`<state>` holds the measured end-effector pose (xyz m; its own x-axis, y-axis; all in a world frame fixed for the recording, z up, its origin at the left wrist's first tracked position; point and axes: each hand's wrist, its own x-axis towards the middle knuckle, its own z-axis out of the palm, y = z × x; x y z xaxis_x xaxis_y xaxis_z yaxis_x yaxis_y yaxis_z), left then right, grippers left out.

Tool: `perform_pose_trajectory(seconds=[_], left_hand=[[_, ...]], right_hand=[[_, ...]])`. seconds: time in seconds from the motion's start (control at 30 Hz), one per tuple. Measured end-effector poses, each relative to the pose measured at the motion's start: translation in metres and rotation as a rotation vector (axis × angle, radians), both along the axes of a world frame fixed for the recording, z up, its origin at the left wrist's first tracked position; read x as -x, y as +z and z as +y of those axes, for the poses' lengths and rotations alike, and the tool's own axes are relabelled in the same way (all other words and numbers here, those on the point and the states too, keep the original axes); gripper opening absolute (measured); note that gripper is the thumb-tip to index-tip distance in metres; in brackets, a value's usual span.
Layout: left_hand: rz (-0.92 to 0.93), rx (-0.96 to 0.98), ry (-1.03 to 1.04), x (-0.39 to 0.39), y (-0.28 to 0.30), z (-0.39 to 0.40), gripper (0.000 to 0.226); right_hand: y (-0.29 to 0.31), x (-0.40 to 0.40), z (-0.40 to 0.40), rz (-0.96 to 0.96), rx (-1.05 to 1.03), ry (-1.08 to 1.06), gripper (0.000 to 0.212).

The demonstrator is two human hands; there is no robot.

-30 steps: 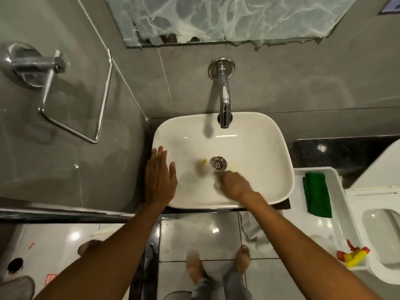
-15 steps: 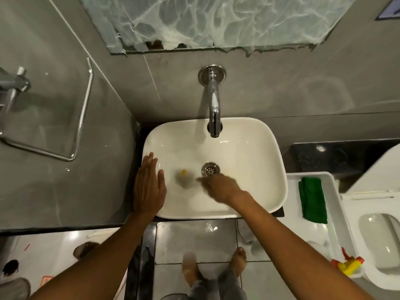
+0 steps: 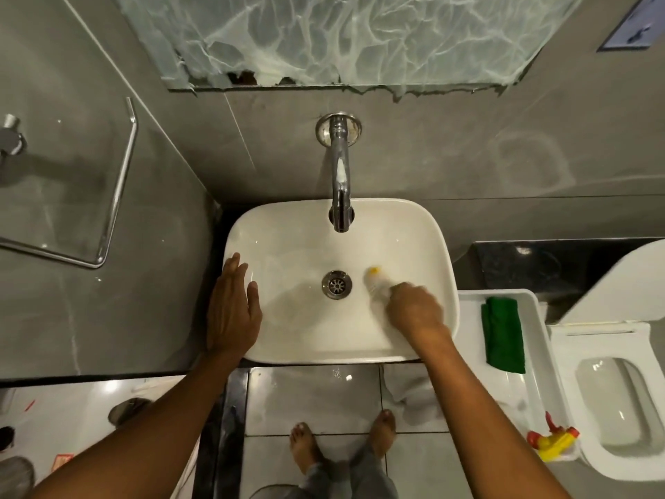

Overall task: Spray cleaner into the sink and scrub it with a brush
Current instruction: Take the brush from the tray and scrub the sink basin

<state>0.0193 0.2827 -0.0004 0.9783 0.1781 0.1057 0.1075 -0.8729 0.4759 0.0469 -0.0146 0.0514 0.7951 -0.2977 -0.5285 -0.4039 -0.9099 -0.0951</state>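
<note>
A white rectangular sink (image 3: 424, 225) sits against the grey wall, with a chrome drain (image 3: 336, 284) in its middle. My right hand (image 3: 414, 309) is inside the basin, right of the drain, gripping a brush (image 3: 375, 280) with a white, motion-blurred head and a yellow tip. The brush head presses on the basin floor. My left hand (image 3: 232, 307) lies flat on the sink's left rim, fingers spread, holding nothing. A spray bottle (image 3: 554, 441) with a yellow and red trigger stands at the near end of a white tray.
A chrome tap (image 3: 340, 181) juts from the wall over the basin's back. The white tray (image 3: 532, 376) to the right holds a green cloth (image 3: 502, 334). A toilet (image 3: 619, 408) is at far right. A chrome towel rail (image 3: 115, 196) hangs left. My bare feet stand below.
My right hand has swept the brush from left of the drain across to its right side. The left hand has stayed on the rim. The camera has shifted slightly.
</note>
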Motion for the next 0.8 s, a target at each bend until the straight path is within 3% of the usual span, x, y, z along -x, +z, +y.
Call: perform_pose_trajectory(seconds=[0.07, 0.2, 0.37, 0.43, 0.53, 0.67, 0.8], left_hand=[[0.019, 0.007, 0.010, 0.001, 0.002, -0.001, 0.051], [0.040, 0.013, 0.005, 0.001, 0.006, -0.001, 0.053], [0.053, 0.036, 0.018, 0.001, 0.007, -0.001, 0.054], [0.059, 0.040, 0.018, 0.002, 0.008, -0.001, 0.054], [0.074, 0.041, 0.021, 0.001, 0.006, 0.000, 0.055], [0.046, 0.035, 0.017, 0.000, 0.000, 0.001, 0.041], [0.011, 0.024, 0.001, 0.001, 0.000, 0.003, 0.037]], right_hand=[[0.004, -0.001, 0.004, -0.055, 0.030, -0.036, 0.034], [-0.002, 0.037, 0.080, 0.033, -0.137, 0.209, 0.034], [-0.011, 0.010, 0.060, 0.054, -0.068, 0.133, 0.032], [-0.015, 0.030, 0.078, 0.014, -0.033, 0.319, 0.032], [-0.034, 0.044, 0.104, -0.040, -0.147, 0.503, 0.034], [-0.044, -0.006, 0.096, -0.144, -0.195, 0.293, 0.039], [-0.041, -0.040, 0.046, -0.215, -0.096, 0.007, 0.044]])
